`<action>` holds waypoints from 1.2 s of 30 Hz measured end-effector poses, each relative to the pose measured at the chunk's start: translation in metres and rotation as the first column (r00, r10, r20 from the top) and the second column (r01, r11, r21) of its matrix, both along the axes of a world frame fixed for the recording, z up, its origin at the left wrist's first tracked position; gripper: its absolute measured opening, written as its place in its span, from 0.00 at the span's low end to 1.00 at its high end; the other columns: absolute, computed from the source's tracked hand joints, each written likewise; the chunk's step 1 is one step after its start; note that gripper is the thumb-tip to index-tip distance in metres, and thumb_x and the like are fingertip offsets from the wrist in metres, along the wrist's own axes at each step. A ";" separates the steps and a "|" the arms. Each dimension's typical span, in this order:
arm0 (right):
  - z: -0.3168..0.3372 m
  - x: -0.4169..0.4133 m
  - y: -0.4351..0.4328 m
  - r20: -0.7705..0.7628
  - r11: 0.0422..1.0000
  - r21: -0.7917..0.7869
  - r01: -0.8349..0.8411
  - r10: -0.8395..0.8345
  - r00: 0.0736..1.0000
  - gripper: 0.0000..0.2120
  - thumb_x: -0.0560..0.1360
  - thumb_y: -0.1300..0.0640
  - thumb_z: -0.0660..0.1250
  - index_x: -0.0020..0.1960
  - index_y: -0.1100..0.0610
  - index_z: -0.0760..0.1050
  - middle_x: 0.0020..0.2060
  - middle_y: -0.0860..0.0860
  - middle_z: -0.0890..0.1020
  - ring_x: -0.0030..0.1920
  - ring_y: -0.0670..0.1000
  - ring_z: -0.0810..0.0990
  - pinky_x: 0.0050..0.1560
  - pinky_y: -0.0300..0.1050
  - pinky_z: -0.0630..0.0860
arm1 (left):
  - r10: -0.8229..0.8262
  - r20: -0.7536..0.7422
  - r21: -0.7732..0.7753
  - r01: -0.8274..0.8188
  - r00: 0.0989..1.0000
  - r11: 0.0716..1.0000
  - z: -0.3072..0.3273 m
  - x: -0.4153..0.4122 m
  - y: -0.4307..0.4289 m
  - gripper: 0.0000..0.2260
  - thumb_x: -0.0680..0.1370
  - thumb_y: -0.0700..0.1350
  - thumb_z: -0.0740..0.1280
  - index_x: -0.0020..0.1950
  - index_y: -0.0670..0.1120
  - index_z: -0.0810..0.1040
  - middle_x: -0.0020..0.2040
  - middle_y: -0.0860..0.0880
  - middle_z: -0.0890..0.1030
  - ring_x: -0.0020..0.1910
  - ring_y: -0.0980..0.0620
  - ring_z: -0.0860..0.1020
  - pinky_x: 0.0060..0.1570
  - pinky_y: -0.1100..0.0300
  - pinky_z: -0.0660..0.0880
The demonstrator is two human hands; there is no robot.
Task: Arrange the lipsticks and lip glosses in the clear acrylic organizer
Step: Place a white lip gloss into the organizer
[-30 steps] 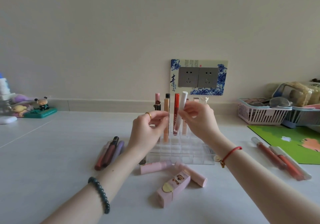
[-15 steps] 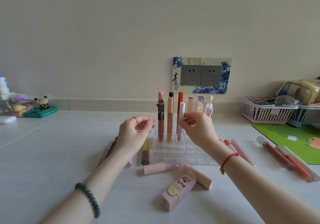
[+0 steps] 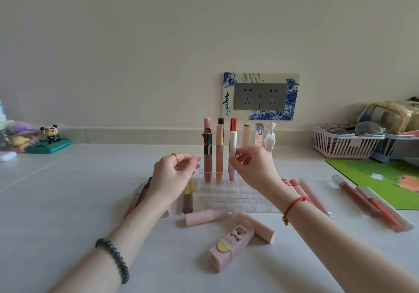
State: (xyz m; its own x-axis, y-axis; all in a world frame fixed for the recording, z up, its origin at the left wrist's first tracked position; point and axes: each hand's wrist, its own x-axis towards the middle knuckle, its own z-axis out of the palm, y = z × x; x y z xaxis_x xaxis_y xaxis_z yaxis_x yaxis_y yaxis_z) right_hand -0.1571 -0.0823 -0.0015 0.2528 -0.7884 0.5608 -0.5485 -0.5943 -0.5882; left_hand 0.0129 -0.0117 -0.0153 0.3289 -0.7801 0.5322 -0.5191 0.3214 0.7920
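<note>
The clear acrylic organizer (image 3: 229,196) stands on the white table in front of me, with several lipsticks and glosses upright in its back rows. My right hand (image 3: 254,168) pinches a white-capped lip gloss (image 3: 232,150) that stands in a middle-row slot. My left hand (image 3: 172,170), ring on one finger, hovers at the organizer's left side with fingers loosely curled and holds nothing. Loose pink lipsticks (image 3: 204,216) and a pink decorated box (image 3: 231,245) lie in front. A gold-capped gloss (image 3: 188,198) lies left of the organizer.
More gloss tubes (image 3: 371,204) lie at the right beside a green mat (image 3: 385,179). White and blue baskets (image 3: 342,144) stand at the back right. Small figurines (image 3: 48,139) sit at the back left. A double wall socket (image 3: 260,96) is behind the organizer.
My right hand has lowered the white-capped gloss into a slot. My left hand drew back to the left, away from the tube.
</note>
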 end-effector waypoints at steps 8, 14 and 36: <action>0.001 -0.003 0.003 0.009 0.999 -0.041 0.007 -0.007 1.000 0.07 0.72 0.58 0.67 0.48 0.58 0.80 0.39 0.50 0.81 0.32 0.36 0.72 0.31 0.21 0.66 | -0.002 0.026 0.002 0.002 1.000 1.000 0.000 -0.001 0.002 0.06 0.75 0.43 0.65 0.43 0.51 0.80 0.38 0.55 0.82 0.39 0.60 0.80 0.37 0.77 0.72; 0.012 -0.018 0.009 0.082 0.998 -0.059 0.037 -0.032 0.996 0.13 0.71 0.56 0.69 0.54 0.59 0.77 0.38 0.48 0.79 0.34 0.37 0.73 0.37 0.25 0.69 | 0.002 0.026 0.018 -0.002 1.000 1.000 0.000 -0.001 0.003 0.06 0.75 0.44 0.65 0.42 0.53 0.80 0.38 0.56 0.82 0.37 0.62 0.79 0.39 0.73 0.74; -0.014 -0.198 -0.027 -0.453 0.820 0.063 0.569 -0.485 0.748 0.12 0.70 0.55 0.67 0.49 0.63 0.79 0.44 0.59 0.81 0.47 0.58 0.76 0.44 0.45 0.72 | -0.011 0.299 0.188 -0.047 0.954 0.981 -0.008 0.000 0.018 0.18 0.74 0.47 0.67 0.63 0.46 0.73 0.59 0.52 0.78 0.57 0.57 0.74 0.62 0.56 0.69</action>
State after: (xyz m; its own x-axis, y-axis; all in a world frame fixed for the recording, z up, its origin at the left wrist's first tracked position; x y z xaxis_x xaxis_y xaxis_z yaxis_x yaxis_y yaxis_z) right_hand -0.3548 -0.1094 -0.0151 -0.0686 -0.9399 0.3346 -0.9491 -0.0418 -0.3121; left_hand 0.0125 0.0068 -0.0237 0.1938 -0.8722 0.4492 -0.7443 0.1675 0.6465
